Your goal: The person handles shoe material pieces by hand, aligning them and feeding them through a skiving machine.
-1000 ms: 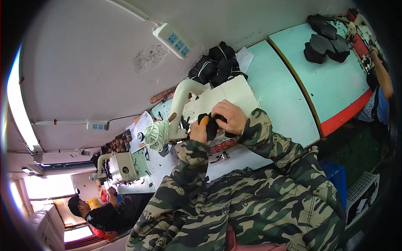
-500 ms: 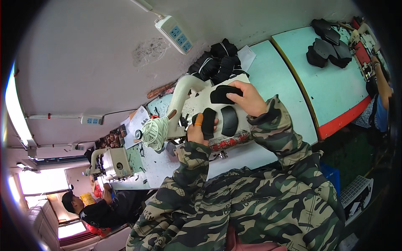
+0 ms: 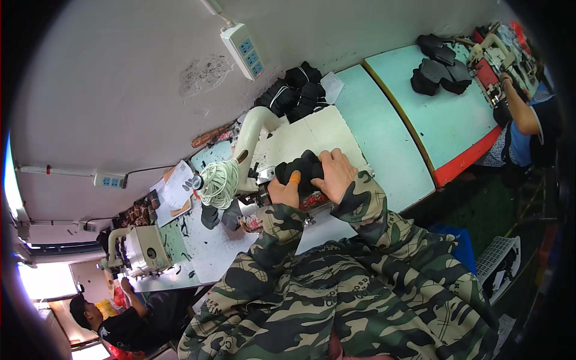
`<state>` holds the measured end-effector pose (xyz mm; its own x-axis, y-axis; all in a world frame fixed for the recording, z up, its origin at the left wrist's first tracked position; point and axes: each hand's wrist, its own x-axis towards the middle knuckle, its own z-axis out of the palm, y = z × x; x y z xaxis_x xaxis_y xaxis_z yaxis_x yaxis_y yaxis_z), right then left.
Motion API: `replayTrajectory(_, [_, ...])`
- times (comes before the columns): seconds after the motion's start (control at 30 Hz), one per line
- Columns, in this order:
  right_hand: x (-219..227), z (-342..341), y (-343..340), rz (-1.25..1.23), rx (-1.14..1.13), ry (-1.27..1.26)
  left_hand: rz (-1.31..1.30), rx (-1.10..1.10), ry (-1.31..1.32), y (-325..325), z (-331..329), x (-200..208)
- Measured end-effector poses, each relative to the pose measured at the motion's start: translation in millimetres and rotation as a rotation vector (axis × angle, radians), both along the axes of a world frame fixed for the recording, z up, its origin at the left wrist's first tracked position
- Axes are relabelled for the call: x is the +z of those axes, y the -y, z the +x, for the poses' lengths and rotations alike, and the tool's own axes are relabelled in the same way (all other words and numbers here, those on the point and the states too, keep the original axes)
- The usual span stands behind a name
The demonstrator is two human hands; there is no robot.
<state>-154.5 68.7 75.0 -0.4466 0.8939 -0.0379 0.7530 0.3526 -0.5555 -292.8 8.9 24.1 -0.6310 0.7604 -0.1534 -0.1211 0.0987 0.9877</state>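
Observation:
Black curved pads (image 3: pixel 300 167) are bunched between my two hands, above the front of a cream machine bed (image 3: pixel 318 135). My left hand (image 3: pixel 284 192) is closed on their left side, an orange cover around one finger. From the right, my right hand (image 3: pixel 337 174) grips the same bunch, fingers bent over it. How many pads are there is hidden by the hands. The cream curved machine arm (image 3: pixel 253 132) rises just left of the bed. Beside it hangs a coil of white cord (image 3: pixel 220 185).
Tied black bundles (image 3: pixel 292 91) sit against the wall behind the bed. Dark pieces (image 3: pixel 441 75) lie on the right table, where another person (image 3: pixel 522 120) works. At the left, a second machine (image 3: pixel 142 249) stands near another person (image 3: pixel 114 321). A white basket (image 3: pixel 498 264) is at lower right.
The pads that lay apart on the bed are now gathered in both hands. My right hand has come nearer and toward my left. The view has shifted a little.

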Motion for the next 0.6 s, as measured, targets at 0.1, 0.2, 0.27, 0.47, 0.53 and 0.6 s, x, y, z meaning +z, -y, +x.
replayTrajectory(0.1, [2, -4, -3, -0.054, 0.045, 0.089, -0.079, -0.023, -0.185, 1, -2, 4])
replayTrajectory(0.2, [-3, -9, -4, -0.070, 0.035, 0.127, -0.111, 0.016, -0.282, 3, -1, 11])
replayTrajectory(0.27, [-6, -8, -6, -0.047, 0.098, 0.141, -0.090, 0.053, -0.297, 5, -1, 14])
replayTrajectory(0.47, [17, 21, -30, -0.205, 0.335, -0.182, -0.079, 0.139, -0.468, 7, -15, 9])
replayTrajectory(0.53, [30, 28, -35, -0.272, 0.526, -0.165, -0.114, 0.080, -0.305, 7, -20, 9])
replayTrajectory(0.6, [37, 26, -38, -0.199, 0.651, -0.237, -0.011, -0.038, -0.218, 7, -22, 11])
